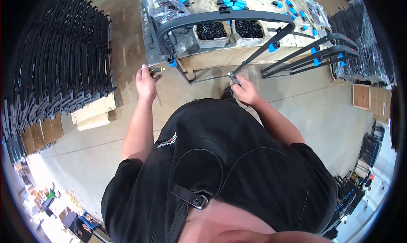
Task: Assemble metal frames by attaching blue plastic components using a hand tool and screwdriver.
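My left hand [146, 82] is closed round a small yellow-and-black tool [158, 69], whose exact kind I cannot make out. It is left of the near corner of a standing black tubular frame [224, 15] with blue brackets [172, 63]. My right hand [246, 91] grips a grey hand tool [233, 77] with a shiny metal tip, beside the lower right leg of that frame. Whether the tool touches the frame I cannot tell. The fingers of both hands are partly hidden.
Behind the frame, a workbench [203, 58] carries two boxes of small black parts [211, 31] and scattered blue parts [233, 4]. More black frames [313, 58] stand on the right. Tall stacks of black frames [63, 52] rise on the left, near flattened cardboard [94, 114].
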### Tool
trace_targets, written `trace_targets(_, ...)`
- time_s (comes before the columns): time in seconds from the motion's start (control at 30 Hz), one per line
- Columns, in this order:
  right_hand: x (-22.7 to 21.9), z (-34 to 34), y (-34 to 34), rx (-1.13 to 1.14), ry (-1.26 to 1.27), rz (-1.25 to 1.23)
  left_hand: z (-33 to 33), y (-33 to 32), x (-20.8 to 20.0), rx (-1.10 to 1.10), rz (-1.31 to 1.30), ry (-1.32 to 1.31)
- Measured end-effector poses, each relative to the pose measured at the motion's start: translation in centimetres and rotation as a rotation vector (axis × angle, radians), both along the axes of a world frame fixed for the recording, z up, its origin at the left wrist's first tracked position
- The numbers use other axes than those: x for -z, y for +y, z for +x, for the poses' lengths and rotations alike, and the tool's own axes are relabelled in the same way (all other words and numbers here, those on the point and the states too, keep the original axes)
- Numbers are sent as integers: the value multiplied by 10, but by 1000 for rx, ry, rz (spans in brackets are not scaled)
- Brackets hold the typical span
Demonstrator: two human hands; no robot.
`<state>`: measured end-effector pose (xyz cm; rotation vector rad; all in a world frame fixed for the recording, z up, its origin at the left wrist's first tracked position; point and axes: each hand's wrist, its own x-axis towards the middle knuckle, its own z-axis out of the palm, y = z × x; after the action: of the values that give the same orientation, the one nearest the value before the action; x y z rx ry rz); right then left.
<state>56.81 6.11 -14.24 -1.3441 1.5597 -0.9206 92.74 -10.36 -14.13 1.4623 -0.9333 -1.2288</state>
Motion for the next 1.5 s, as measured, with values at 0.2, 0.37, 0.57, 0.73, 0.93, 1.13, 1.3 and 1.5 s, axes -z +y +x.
trace_targets(0.2, 2, 19, -16, -119, 0, 104, 0, -23, 26, -91, 158, 183)
trace_targets(0.37, -17, 14, -9, -125, 206, 151, -12, -32, 33, -45, 163, 173)
trace_targets(0.57, -3, -1, 14, -108, 263, 211, -17, -33, 41, 0, 120, 74)
trace_targets(0.73, 1, -5, 23, -61, 221, 329, -16, -34, 47, -14, 80, 44)
trace_targets(0.93, 3, -7, 25, -50, 259, 367, -13, -41, 54, -21, 24, -47)
trace_targets(1.13, -1, -7, 22, -16, 311, 334, -10, -41, 60, -26, -34, -178)
trace_targets(1.3, 2, -10, 20, 2, 323, 246, -7, -38, 68, -42, -15, -131)
trace_targets(1.5, -7, -8, 8, -40, 402, 282, 2, -36, 61, 44, 50, -14)
